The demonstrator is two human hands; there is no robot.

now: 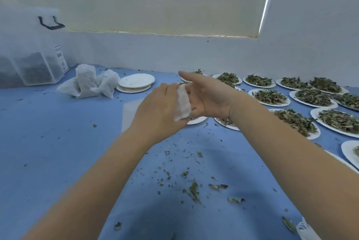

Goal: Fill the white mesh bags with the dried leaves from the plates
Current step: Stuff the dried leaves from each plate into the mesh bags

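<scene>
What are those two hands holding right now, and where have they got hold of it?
A small white mesh bag, held between the left hand and right hand; the exact grip is hidden.

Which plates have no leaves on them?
The stack of white plates at the back, right beside the pile of white mesh bags. Its top is bare, while the plates on the right carry dried leaves.
</scene>
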